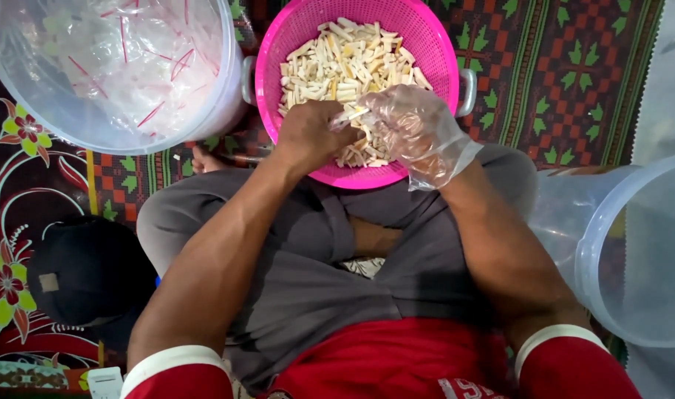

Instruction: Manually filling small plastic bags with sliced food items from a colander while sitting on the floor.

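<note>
A pink colander (278, 44) full of pale, stick-shaped snack pieces (345, 59) sits on the mat in front of my crossed legs. My bare left hand (308, 137) is closed over the near part of the colander, pinching a small clear plastic bag (348, 117) with a stick piece at its mouth. My right hand (411, 125) wears a thin clear plastic glove and holds the other end of that same bag and stick. Both hands meet above the colander's near rim.
A clear plastic bucket (219, 103) holding small clear bags with red strips stands at the far left. Another clear bucket (596, 244) lies by my right knee. A black cap (86, 273) rests at my left. A patterned mat (574, 66) covers the floor.
</note>
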